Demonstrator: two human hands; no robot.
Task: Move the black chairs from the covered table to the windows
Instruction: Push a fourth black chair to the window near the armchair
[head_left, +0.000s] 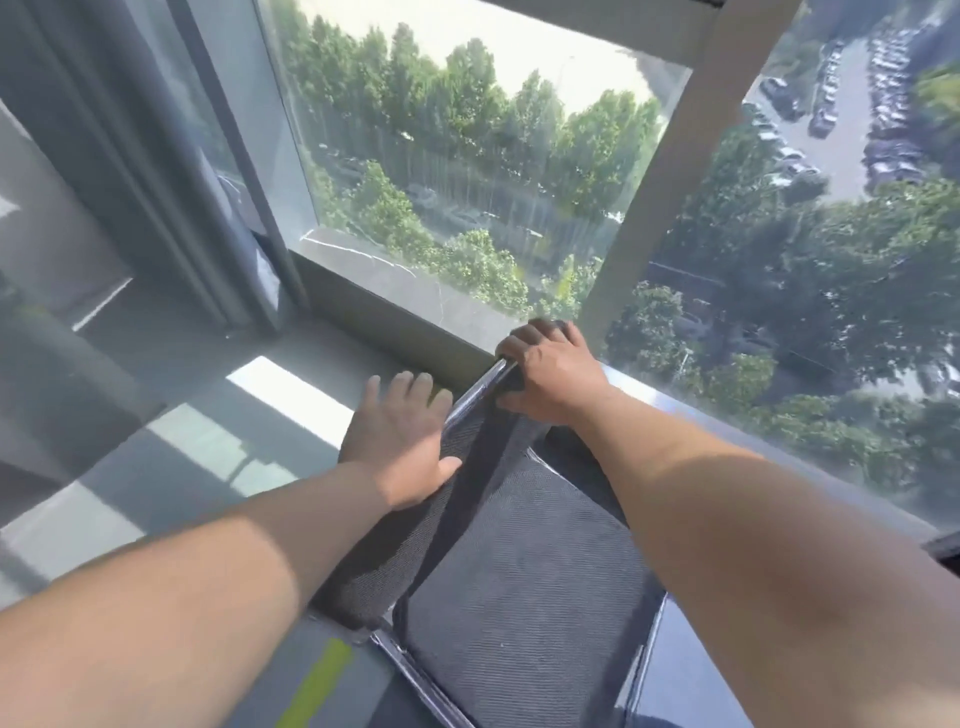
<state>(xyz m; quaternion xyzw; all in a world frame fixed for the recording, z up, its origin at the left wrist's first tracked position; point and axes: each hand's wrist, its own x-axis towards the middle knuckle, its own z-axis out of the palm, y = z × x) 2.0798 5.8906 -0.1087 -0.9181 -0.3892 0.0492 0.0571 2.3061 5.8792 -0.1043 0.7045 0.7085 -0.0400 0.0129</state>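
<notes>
now black chair (498, 566) back points at window (467, 156); right fingers (537, 332) clamp it, left fingers (402, 387) straight.

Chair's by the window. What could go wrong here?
The top rail of the black chair is close to the sill and window glass; a push forward might knock them.
Only the right hand has a grip on the rail; the left hand presses flat on the backrest, so the chair could twist.

Black mesh chair (519, 571); grey curtain (130, 130); grey floor (182, 374), yellow-green stripe (317, 686).
</notes>
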